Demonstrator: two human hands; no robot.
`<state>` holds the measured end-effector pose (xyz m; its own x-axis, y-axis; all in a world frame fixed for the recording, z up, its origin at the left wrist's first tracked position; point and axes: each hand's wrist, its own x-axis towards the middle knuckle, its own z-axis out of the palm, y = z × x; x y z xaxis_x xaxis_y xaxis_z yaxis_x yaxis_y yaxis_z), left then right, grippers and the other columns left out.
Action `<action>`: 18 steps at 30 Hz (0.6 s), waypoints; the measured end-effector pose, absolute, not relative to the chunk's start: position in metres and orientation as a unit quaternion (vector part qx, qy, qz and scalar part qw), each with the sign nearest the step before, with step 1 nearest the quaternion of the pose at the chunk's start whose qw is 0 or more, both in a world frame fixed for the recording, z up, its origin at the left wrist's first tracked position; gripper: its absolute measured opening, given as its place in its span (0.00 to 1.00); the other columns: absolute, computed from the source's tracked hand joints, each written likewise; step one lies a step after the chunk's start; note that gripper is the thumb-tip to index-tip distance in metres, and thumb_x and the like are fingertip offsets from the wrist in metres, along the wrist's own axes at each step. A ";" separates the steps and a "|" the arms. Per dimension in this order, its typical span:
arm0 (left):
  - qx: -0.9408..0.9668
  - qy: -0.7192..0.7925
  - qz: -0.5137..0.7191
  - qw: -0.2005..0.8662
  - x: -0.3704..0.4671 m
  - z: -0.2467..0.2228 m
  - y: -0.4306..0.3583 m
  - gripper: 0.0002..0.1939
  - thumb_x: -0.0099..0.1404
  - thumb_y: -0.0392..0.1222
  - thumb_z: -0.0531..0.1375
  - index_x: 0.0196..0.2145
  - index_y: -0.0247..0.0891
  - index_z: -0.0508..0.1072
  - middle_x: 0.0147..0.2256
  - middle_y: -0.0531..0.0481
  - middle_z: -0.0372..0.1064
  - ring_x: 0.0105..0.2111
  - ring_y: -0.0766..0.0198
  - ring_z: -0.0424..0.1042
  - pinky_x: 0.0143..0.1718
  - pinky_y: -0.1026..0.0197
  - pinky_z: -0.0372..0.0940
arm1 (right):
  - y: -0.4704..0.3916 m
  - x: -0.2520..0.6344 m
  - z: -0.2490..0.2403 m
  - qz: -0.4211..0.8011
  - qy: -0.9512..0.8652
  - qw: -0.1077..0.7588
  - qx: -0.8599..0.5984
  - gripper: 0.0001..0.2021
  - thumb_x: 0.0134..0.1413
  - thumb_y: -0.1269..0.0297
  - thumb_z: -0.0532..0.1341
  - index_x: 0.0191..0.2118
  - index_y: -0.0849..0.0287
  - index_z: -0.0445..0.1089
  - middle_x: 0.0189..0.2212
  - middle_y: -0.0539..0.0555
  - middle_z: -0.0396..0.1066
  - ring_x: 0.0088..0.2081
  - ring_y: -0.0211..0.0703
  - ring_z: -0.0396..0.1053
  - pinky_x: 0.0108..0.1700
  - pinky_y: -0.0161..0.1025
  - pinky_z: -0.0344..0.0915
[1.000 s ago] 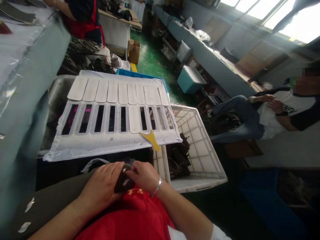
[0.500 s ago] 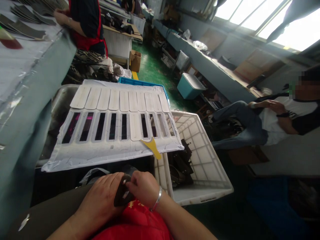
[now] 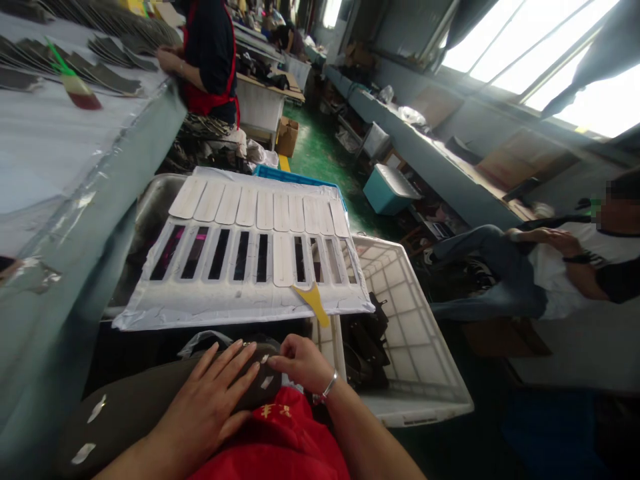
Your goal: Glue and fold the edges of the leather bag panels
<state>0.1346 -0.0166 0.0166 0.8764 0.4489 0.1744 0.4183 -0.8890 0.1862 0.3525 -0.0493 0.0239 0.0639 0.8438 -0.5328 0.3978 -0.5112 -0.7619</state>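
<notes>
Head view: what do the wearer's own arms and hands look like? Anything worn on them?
Left hand and right hand are ungloved. Forearms show no sleeves or cables within the frame. A shiny silver-coloured bracelet circles the right wrist; the left wrist shows none.

- Red apron [image 3: 285, 443]: gold characters [image 3: 276, 411] across the front, too blurred to read surely.
- Seated person's white shirt [image 3: 555, 273]: dark lettering [image 3: 594, 257], mostly hidden, illegible.
- White crate [image 3: 427, 343]: small dark marking [image 3: 420, 421] on the near rim, unreadable.
</notes>
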 end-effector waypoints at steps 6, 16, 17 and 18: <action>0.928 0.317 0.106 0.163 0.085 0.051 -0.017 0.41 0.52 0.52 0.63 0.61 0.48 0.51 0.61 0.44 0.52 0.59 0.47 0.53 0.59 0.38 0.44 | -0.052 0.347 0.044 0.463 -0.485 0.257 -0.696 0.13 0.46 0.59 0.61 0.37 0.60 0.62 0.27 0.50 0.67 0.27 0.38 0.67 0.29 0.35 0.66; 0.532 0.662 0.198 0.490 -0.041 0.056 -0.032 0.18 0.60 0.59 0.54 0.30 0.40 0.65 0.23 0.58 0.62 0.25 0.66 0.64 0.28 0.66 0.61 | -0.015 0.227 0.066 0.285 -0.838 0.102 -0.454 0.50 0.33 0.40 0.66 0.61 0.61 0.50 0.58 0.61 0.55 0.57 0.57 0.53 0.60 0.51 0.48; 0.526 0.649 0.208 0.509 -0.038 0.054 -0.031 0.17 0.59 0.58 0.55 0.29 0.40 0.65 0.23 0.58 0.61 0.24 0.67 0.63 0.27 0.67 0.60 | -0.013 0.219 0.062 0.283 -0.838 0.098 -0.457 0.49 0.33 0.41 0.66 0.61 0.61 0.52 0.58 0.61 0.56 0.56 0.56 0.54 0.59 0.51 0.49; 0.520 0.643 0.218 0.518 -0.034 0.052 -0.029 0.17 0.58 0.57 0.56 0.27 0.40 0.66 0.22 0.59 0.61 0.24 0.67 0.62 0.26 0.67 0.59 | -0.011 0.214 0.058 0.282 -0.834 0.094 -0.464 0.48 0.33 0.42 0.66 0.60 0.60 0.53 0.57 0.60 0.58 0.55 0.56 0.56 0.58 0.51 0.50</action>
